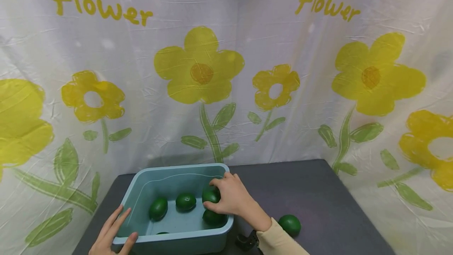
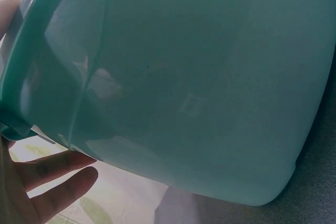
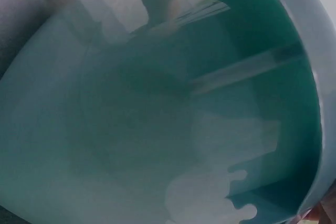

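Observation:
A light blue plastic basin [image 1: 173, 237] stands on the dark table. In it lie several dark green avocados, among them one at the left [image 1: 158, 208] and one near the middle [image 1: 185, 202]. My right hand [image 1: 231, 195] reaches over the basin's right rim and grips an avocado [image 1: 210, 194] between thumb and fingers. Just below this hand sits another avocado [image 1: 214, 218]. My left hand [image 1: 112, 234] rests at the basin's front left corner, its fingers extended along the side. The left wrist view shows loose fingers [image 2: 63, 190] beside the basin wall [image 2: 184, 87].
One more avocado [image 1: 289, 225] lies on the dark tabletop [image 1: 283, 184] outside the basin, by the right forearm. A white curtain [image 1: 141, 89] printed with yellow flowers hangs behind and around the table. Basin wall [image 3: 131, 119] fills the right wrist view.

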### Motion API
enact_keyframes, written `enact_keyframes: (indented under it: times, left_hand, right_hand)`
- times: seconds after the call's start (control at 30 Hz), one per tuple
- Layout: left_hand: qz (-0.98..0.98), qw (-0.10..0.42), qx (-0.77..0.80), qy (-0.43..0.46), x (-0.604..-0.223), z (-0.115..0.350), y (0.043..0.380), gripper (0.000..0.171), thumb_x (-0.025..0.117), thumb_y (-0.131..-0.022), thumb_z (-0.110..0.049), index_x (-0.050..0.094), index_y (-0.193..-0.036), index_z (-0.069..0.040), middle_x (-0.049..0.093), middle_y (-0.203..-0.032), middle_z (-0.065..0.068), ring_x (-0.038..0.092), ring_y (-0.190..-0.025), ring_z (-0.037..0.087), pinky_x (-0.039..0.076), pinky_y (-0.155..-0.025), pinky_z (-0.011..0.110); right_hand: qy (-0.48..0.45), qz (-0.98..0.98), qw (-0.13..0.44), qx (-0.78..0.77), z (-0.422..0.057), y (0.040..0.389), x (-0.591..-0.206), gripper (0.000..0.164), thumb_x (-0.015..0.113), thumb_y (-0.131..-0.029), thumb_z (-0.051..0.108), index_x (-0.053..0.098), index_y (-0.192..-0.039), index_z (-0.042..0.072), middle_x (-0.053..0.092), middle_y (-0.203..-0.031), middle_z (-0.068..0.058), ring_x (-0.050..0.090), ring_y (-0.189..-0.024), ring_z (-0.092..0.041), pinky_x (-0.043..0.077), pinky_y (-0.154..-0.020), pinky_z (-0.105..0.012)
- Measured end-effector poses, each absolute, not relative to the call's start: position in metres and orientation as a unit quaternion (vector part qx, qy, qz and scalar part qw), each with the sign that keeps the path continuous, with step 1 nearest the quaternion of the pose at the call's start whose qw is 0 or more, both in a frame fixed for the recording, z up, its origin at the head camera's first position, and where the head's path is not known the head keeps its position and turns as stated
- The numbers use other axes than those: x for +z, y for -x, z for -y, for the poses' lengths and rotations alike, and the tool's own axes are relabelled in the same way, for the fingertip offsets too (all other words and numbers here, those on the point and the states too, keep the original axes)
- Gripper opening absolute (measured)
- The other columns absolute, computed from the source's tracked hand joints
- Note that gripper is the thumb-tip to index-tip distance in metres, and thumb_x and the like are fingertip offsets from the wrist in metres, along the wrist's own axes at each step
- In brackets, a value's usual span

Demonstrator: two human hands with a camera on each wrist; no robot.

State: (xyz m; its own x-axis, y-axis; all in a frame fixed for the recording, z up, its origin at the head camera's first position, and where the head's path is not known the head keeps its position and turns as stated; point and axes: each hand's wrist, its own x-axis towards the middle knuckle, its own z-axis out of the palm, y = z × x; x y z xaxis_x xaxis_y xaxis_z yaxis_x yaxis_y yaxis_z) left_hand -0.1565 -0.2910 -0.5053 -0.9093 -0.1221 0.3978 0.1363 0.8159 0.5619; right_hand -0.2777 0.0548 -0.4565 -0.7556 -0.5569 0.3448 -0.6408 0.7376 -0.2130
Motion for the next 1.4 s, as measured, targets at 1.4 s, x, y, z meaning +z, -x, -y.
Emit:
enact_keyframes:
  times: [1.4]
  left_hand:
    - [0.936, 0.144, -0.32, -0.02, -0.496, 0.287, 0.147, 0.073, 0.061, -0.095, -0.05, 0.032, -0.156, -0.024, 0.021, -0.162, 0.015, 0.043, -0.124, 0.05, 0.046, -0.077, 0.077]
  right_hand:
    - [-0.167, 0.906, 0.206, 0.329, -0.187, 0.253, -0.471, 0.069, 0.081, -0.079, 0.046, 0.055, -0.14, 0.027, 0.062, -0.127, 0.004, 0.058, -0.109, -0.02, 0.051, -0.085, -0.045]
